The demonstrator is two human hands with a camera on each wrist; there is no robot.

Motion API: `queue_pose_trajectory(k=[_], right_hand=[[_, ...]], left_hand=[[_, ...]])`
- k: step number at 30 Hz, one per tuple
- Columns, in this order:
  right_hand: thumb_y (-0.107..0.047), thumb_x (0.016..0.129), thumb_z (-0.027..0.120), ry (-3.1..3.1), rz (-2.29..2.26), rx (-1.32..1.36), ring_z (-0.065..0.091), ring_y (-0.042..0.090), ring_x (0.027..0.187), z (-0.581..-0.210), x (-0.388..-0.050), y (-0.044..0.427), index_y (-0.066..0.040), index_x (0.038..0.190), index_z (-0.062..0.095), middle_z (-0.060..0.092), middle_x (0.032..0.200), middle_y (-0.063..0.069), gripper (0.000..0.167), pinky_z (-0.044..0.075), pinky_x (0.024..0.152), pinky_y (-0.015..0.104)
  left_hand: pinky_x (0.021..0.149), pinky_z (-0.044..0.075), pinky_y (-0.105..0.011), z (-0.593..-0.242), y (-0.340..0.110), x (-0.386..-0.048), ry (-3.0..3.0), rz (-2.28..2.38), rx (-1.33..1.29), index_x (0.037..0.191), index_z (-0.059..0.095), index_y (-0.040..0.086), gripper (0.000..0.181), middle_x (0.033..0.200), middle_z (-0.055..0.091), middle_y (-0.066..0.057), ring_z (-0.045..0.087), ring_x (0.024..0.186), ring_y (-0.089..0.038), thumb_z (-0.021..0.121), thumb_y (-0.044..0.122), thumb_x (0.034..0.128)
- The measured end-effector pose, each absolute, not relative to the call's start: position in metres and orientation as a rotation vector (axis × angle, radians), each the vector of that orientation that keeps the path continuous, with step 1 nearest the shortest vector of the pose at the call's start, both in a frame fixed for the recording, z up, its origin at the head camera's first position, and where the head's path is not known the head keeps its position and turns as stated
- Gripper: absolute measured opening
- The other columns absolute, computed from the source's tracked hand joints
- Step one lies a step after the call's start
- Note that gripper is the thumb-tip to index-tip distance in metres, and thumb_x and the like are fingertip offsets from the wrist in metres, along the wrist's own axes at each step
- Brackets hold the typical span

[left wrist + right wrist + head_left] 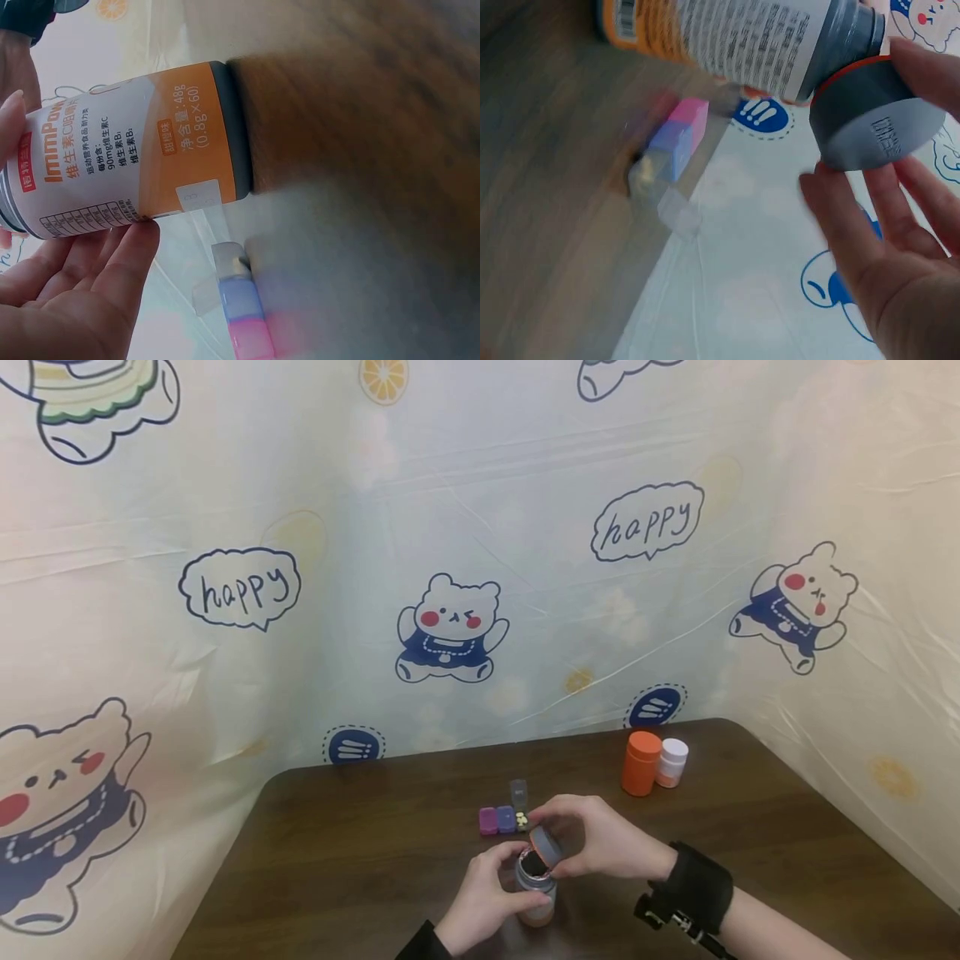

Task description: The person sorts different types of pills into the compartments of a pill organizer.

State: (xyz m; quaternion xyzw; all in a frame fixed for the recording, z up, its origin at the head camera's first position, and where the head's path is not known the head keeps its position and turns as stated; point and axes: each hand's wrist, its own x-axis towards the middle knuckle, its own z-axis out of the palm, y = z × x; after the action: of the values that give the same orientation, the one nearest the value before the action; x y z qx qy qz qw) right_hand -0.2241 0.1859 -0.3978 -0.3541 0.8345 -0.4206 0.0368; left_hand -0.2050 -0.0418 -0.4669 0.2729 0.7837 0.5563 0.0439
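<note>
A vitamin C bottle (112, 154) with a white and orange label stands uncapped on the table. My left hand (478, 897) grips it around the upper body, thumb on the near side. Between the fingers and thumb of my right hand (603, 842) is the grey cap (877, 124) with an orange rim, tilted at the bottle's mouth. Just behind the bottle lies a small pill organizer (506, 819). Its pink and blue-purple lids are down. The clear lid (518, 792) of the end compartment stands up, and pale yellow tablets (521, 819) show inside.
Toward the back right of the brown table (375, 852) stand an orange bottle (640, 767) and a smaller white bottle (672, 765), side by side. A cartoon-printed curtain (525, 527) hangs behind the table and along its sides.
</note>
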Motion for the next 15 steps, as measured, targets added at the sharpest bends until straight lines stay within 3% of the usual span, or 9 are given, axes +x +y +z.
queue_pose_trajectory(k=[4, 10, 15], right_hand=[[-0.017, 0.079, 0.086, 2.427, -1.383, -1.065, 0.067, 0.008, 0.111, -0.402, -0.224, 0.182, -0.005, 0.13, 0.062, 0.069, 0.126, 0.016, 0.058, 0.057, 0.089, 0.021], [-0.024, 0.077, 0.087, 2.465, -1.316, -1.1, 0.065, 0.007, 0.11, -0.401, -0.221, 0.175, -0.01, 0.128, 0.065, 0.071, 0.125, 0.012, 0.057, 0.055, 0.091, 0.023], [-0.023, 0.077, 0.088, 2.522, -1.219, -1.111, 0.065, 0.006, 0.107, -0.395, -0.218, 0.169, -0.009, 0.126, 0.067, 0.073, 0.123, 0.006, 0.055, 0.055, 0.09, 0.022]], left_hand=[[0.091, 0.055, -0.022, -0.466, -0.041, -0.205, 2.349, 1.736, 0.829, 0.126, 0.062, -0.001, 0.053, 0.121, 0.07, -0.015, 0.069, 0.11, -0.019, 0.083, 0.022, 0.0827], [0.087, 0.055, -0.019, -0.465, -0.041, -0.205, 2.325, 1.774, 0.802, 0.125, 0.064, 0.0, 0.052, 0.116, 0.072, -0.012, 0.067, 0.104, -0.006, 0.085, 0.015, 0.0795], [0.085, 0.055, -0.019, -0.465, -0.041, -0.205, 2.317, 1.775, 0.8, 0.125, 0.064, 0.003, 0.052, 0.114, 0.073, -0.01, 0.068, 0.102, -0.005, 0.085, 0.013, 0.0788]])
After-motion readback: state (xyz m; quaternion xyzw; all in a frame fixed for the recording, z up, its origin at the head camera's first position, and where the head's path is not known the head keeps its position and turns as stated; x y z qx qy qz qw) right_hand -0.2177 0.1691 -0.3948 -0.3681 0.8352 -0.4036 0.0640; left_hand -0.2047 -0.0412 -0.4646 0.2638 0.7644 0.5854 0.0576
